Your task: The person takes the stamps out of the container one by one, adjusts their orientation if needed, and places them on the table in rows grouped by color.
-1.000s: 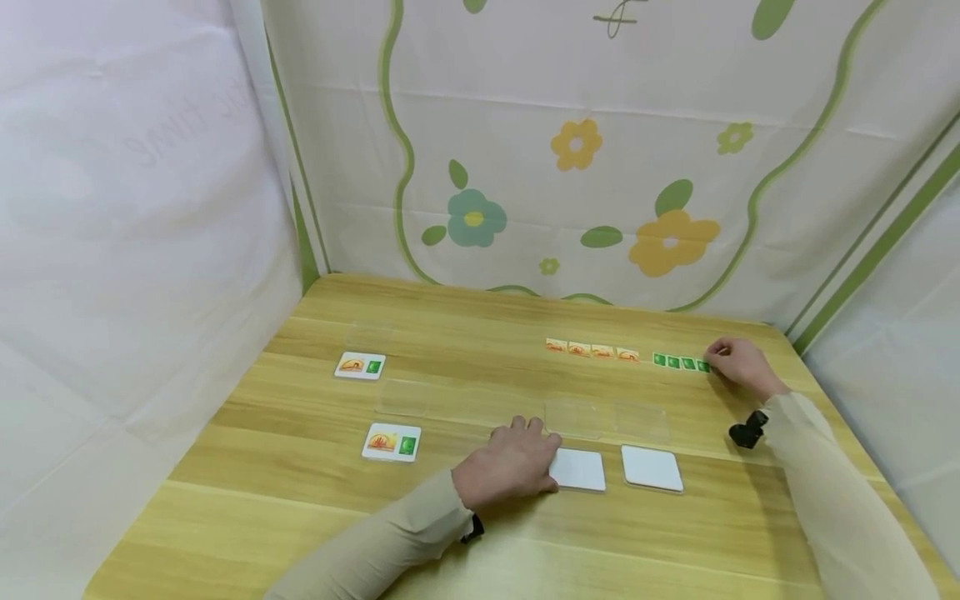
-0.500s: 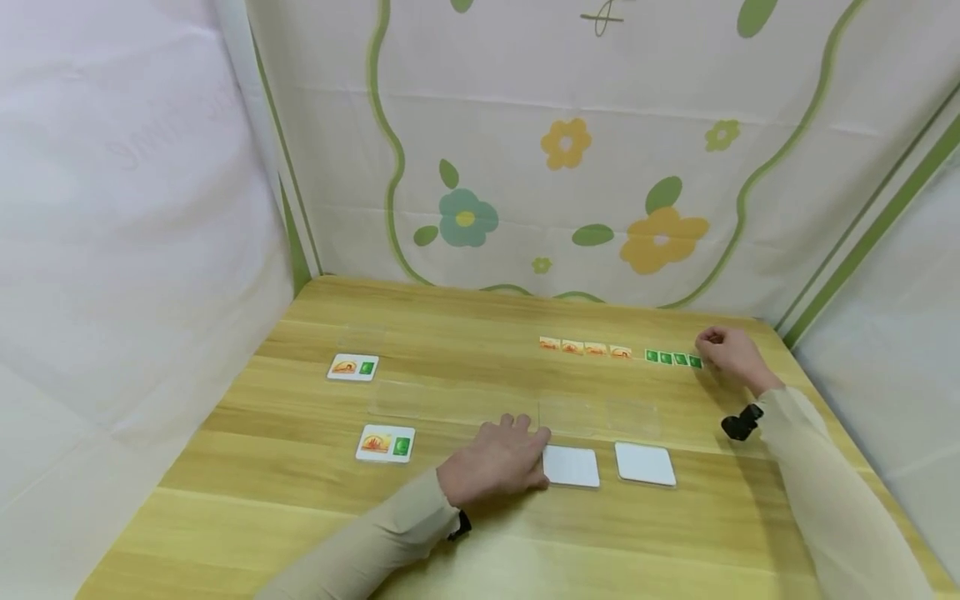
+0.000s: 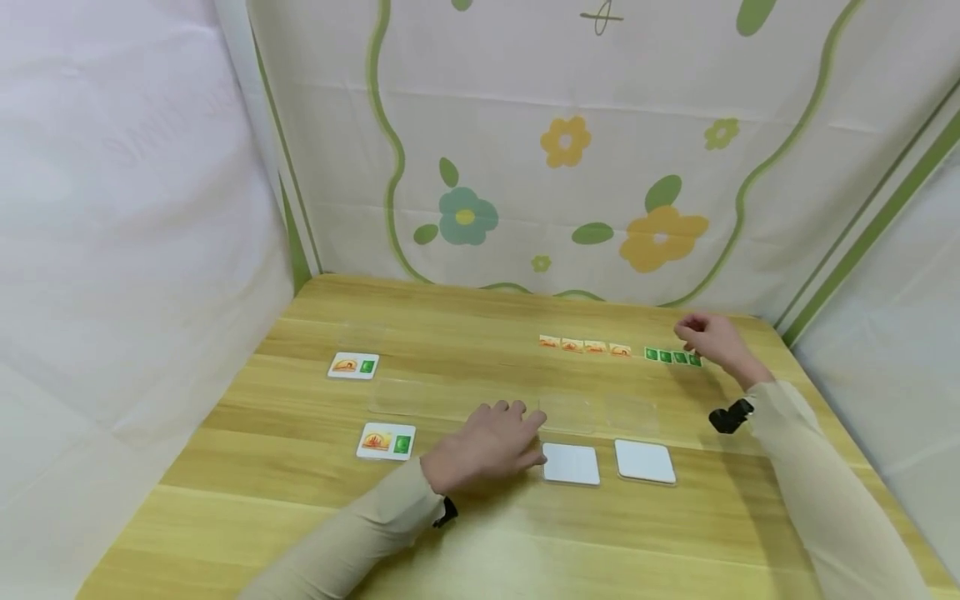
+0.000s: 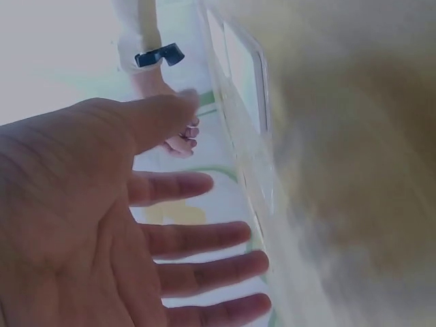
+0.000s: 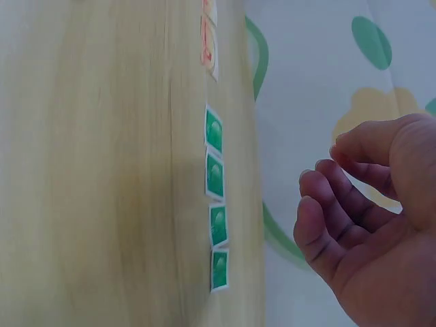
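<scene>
Loosely curled, the right hand (image 3: 716, 340) hangs above the far right of the counter (image 3: 525, 550), thumb near the fingertips and nothing visible between them. Four green stamps (image 3: 666, 357) lie flat just below and beside it, in a row, each close to its neighbour; the hand is clear of them. To their left, past a small gap, come four orange stamps (image 3: 573, 345), in line with the green.

Fingers straight and spread apart, the left hand (image 3: 487, 446) has its thumb just beside the left blank card (image 3: 571, 464); the wrist view shows it gripping nothing. Blank cards number two, the right blank card (image 3: 645, 461) lying a little apart from the other.

Printed cards also number two, both left of that hand: a nearer printed card (image 3: 386, 442) and a farther printed card (image 3: 352, 365), each bearing one orange and one green picture. Faint clear plastic pieces (image 3: 567, 414) lie behind the cards, too indistinct to count surely.
</scene>
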Motion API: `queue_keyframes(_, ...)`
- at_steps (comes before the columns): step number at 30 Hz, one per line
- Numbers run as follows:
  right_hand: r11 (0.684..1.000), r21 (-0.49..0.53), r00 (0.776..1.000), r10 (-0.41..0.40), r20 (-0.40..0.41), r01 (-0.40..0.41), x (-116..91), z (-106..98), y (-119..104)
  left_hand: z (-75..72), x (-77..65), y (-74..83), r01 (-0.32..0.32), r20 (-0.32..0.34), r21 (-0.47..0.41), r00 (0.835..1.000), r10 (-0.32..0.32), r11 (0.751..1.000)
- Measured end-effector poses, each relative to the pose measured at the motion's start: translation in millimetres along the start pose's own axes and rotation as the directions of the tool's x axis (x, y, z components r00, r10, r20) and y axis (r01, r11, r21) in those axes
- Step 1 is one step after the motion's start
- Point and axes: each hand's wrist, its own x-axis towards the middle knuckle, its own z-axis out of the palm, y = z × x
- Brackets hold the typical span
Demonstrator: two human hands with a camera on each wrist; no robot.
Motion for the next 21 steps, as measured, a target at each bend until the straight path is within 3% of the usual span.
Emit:
queue_keyframes(8, 0.999, -0.017, 0.999, -0.049, 0.010, 0.049, -3.5, 2.8, -19.6, -9.9, 0.0, -6.8, 0.017, 0.026, -0.044, 1.000, -0.016, 0.999)
queue_keyframes(13, 0.998, -0.016, 0.997, -0.068, 0.023, 0.068, -7.2, 5.2, -34.9, -13.8, -2.7, -12.3, 0.022, 0.004, -0.047, 1.000, -0.022, 0.999)
queue_keyframes(21, 0.995, 0.029, 0.992, -0.101, 0.069, 0.099, -12.5, 13.5, -60.0, -17.2, -6.0, -18.2, -0.031, -0.002, -0.062, 1.000, 0.031, 0.998)
